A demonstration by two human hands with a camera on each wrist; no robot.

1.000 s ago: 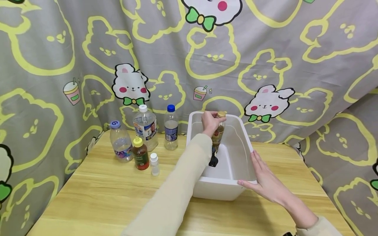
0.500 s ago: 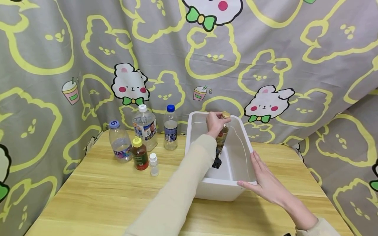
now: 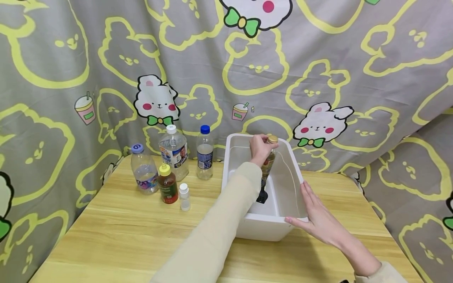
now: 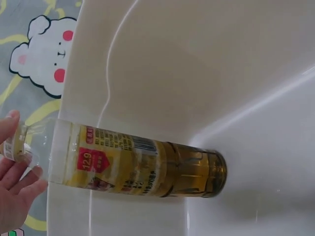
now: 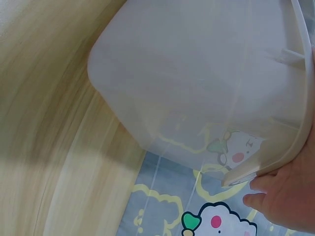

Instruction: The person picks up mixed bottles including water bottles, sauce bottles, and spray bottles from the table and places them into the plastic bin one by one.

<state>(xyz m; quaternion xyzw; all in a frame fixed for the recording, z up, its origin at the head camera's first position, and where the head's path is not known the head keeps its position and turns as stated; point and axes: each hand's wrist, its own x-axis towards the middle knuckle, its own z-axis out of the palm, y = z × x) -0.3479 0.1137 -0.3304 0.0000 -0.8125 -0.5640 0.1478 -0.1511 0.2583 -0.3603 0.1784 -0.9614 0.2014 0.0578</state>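
In the head view my left hand [image 3: 260,150] reaches over a white plastic bin [image 3: 263,228] and holds a clear bottle [image 3: 267,165] by its neck, just below the gold cap [image 3: 272,139]. The left wrist view shows the bottle's yellow label [image 4: 113,160] and amber liquid in its lower part, with its base by the bin's inner walls and floor. My right hand [image 3: 323,218] rests on the bin's near right corner, thumb along the front rim and fingers straight along the right side. From the right wrist, the outer wall and the right hand [image 5: 288,196] at the rim show.
Left of the bin stand a purple-capped bottle [image 3: 145,173], a large white-capped bottle [image 3: 177,157], a blue-capped bottle [image 3: 205,157], a yellow-capped sauce bottle [image 3: 168,186] and a small white-capped bottle [image 3: 185,198]. A patterned curtain [image 3: 198,59] hangs behind the wooden table [image 3: 116,243].
My left hand has moved a little to the right inside the bin, taking the gold-capped bottle with it. The right hand stays on the bin's corner.
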